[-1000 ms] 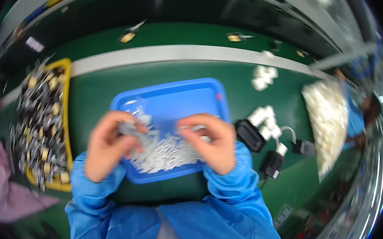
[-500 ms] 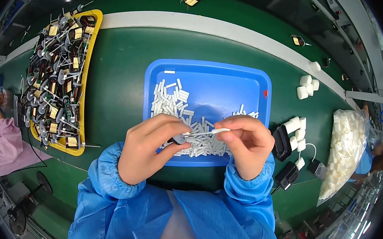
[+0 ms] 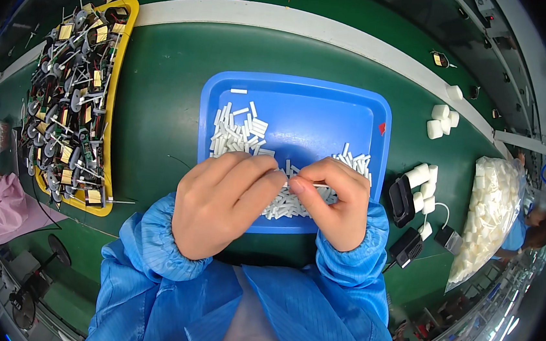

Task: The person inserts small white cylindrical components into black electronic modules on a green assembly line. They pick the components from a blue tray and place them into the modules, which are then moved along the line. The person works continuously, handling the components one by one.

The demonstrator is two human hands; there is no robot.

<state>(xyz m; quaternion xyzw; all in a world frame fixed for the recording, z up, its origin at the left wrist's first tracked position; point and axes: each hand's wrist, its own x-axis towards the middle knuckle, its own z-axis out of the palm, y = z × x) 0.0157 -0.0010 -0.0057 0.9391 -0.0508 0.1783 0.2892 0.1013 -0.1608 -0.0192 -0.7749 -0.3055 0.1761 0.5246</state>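
Observation:
My left hand [image 3: 221,202] is closed, its fingers curled over a part that the earlier frame shows as a dark disc with a thin pale stem. That part is now hidden behind the fingers. Almost touching it, my right hand [image 3: 335,202] pinches a short white stick [image 3: 319,185] between thumb and fingers; its left end is hidden by the thumb. Both hands are held over the near half of a blue tray [image 3: 306,82]. Many similar short white sticks [image 3: 286,205] lie loose in the tray, heaped at the left and near sides, with some more at the right.
A yellow bin [image 3: 125,41] at left overflows with wired disc-and-stem parts [image 3: 75,98]. To the right are white plugs [image 3: 428,190], a black holder [image 3: 402,201], a corded black device [image 3: 407,248] and a bag of white pieces [image 3: 486,215]. A person's pink sleeve [image 3: 0,205] shows far left.
My hands have come closer together, and the left hand has turned so its back covers the disc and stem. The view has shifted slightly.

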